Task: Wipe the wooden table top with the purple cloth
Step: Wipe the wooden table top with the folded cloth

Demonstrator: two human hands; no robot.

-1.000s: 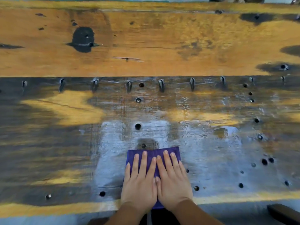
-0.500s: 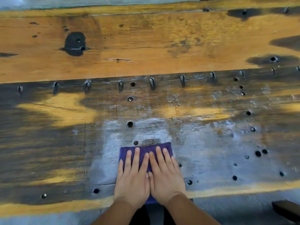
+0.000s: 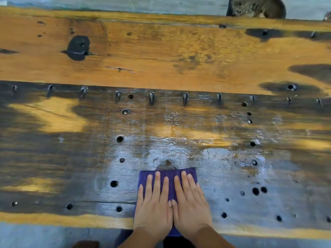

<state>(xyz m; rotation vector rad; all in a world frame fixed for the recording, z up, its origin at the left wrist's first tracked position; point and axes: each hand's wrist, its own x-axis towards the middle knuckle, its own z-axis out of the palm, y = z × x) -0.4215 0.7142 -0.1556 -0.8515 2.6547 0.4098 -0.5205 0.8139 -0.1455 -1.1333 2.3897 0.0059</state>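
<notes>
- Purple cloth (image 3: 167, 178) lay flat near the table's near edge, its near end reaching that edge.
- Left hand (image 3: 154, 204) and right hand (image 3: 190, 204) pressed on it side by side, fingers straight, thumbs touching, gripping nothing.
- Wooden table top (image 3: 161, 56) looked wet and shiny around the cloth, dotted with dark holes.
- Row of metal pegs (image 3: 151, 97) crossed the plank seam beyond.

Purple cloth (image 3: 169, 178) on wooden table (image 3: 161, 56)

Grey floor (image 3: 44, 237) lies below the near edge, under the wrists. Far beyond the fingers, a pale grey surface (image 3: 143, 4) holds a dark mottled rounded object (image 3: 256, 7).
</notes>
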